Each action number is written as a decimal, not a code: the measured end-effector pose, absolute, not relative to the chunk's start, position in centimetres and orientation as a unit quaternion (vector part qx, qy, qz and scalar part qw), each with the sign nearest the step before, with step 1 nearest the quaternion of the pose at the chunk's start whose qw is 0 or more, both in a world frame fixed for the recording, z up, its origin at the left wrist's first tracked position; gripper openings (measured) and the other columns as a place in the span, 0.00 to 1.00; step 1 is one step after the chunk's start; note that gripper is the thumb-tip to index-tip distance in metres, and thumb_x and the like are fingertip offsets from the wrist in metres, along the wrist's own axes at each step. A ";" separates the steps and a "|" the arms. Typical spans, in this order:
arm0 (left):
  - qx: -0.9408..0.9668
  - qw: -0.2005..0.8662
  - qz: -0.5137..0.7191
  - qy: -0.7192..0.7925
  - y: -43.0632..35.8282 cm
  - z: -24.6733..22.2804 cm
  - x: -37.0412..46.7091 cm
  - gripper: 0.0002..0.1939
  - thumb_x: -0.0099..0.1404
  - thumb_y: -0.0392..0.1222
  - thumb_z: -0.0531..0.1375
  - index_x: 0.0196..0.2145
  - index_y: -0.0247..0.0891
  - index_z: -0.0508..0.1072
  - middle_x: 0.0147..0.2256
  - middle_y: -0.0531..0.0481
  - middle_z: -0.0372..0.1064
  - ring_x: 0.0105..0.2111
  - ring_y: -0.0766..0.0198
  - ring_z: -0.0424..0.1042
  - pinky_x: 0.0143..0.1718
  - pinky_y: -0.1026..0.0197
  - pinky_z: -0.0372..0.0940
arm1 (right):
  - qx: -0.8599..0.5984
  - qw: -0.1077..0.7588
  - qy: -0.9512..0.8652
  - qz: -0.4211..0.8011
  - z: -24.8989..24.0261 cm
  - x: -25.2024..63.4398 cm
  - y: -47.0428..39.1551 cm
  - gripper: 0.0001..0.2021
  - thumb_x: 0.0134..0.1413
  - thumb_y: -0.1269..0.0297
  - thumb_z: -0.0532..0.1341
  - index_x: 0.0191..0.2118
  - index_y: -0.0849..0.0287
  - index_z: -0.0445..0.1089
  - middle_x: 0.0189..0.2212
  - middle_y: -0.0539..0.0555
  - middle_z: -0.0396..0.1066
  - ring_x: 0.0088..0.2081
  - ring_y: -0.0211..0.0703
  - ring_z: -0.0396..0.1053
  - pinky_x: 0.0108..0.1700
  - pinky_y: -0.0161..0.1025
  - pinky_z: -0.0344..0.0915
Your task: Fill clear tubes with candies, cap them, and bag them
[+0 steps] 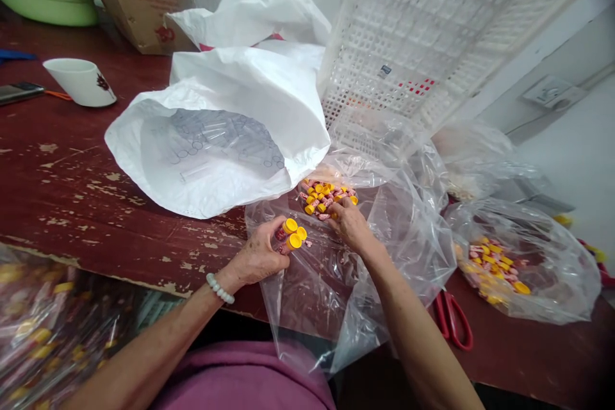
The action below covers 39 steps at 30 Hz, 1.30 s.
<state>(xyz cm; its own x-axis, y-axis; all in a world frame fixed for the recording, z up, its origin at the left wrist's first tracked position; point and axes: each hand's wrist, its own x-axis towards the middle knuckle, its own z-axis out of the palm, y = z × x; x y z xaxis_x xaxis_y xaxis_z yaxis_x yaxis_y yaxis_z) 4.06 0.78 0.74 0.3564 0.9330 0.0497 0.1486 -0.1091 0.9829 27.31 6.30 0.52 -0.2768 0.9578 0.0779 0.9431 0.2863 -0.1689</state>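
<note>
My left hand [262,253] is closed around three clear tubes with yellow caps [295,241], their capped ends pointing right and up. A few small pink pieces lie near those ends. My right hand [353,225] reaches to a pile of yellow caps and pink-and-white pieces [321,195] on a clear plastic bag [327,295]. Its fingers are bent together at the pile's edge, and whatever lies between them is hidden. Just beyond my hands, a white sack [144,166] lies open, with many empty clear tubes [225,141] inside.
At the right sit a clear bag of yellow and pink pieces [494,262] and red-handled scissors [456,320]. A white plastic crate [398,32] leans behind. To the left are a white cup [79,82], a phone [19,93], a cardboard box [132,0] and many filled tubes [48,333].
</note>
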 end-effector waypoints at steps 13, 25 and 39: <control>0.671 0.484 0.385 0.409 0.5 0.7 4.3 0.12 0.41 0.27 0.54 0.27 0.36 0.60 0.26 0.57 0.56 0.26 0.70 0.54 0.26 0.67 0.49 | -0.596 0.194 -0.777 0.062 -0.4 28.4 5.7 0.10 0.57 0.59 0.58 0.41 0.57 0.70 0.36 0.56 0.67 0.38 0.46 0.66 0.42 0.42 0.63; 0.648 0.501 0.380 0.429 0.5 0.4 4.1 0.13 0.40 0.26 0.54 0.26 0.36 0.59 0.25 0.58 0.55 0.25 0.71 0.53 0.24 0.67 0.49 | -0.575 0.318 -0.747 0.102 2.9 26.6 3.7 0.09 0.52 0.59 0.61 0.36 0.58 0.67 0.31 0.52 0.71 0.32 0.42 0.68 0.36 0.39 0.63; 0.725 0.397 0.344 0.446 0.1 0.2 4.1 0.17 0.41 0.26 0.54 0.31 0.36 0.65 0.28 0.54 0.64 0.28 0.65 0.62 0.28 0.64 0.54 | -0.358 0.296 -0.884 0.042 7.7 21.1 -1.4 0.18 0.55 0.79 0.51 0.49 0.57 0.64 0.47 0.58 0.68 0.49 0.46 0.65 0.49 0.46 0.63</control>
<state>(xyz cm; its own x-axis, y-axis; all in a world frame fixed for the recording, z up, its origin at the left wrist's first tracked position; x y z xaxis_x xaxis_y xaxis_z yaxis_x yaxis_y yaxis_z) 4.07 0.08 0.23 0.3667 0.9190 0.1445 0.3731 -0.2876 0.8821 21.10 -1.39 7.69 -0.5677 0.6591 0.4932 0.6090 0.7394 -0.2872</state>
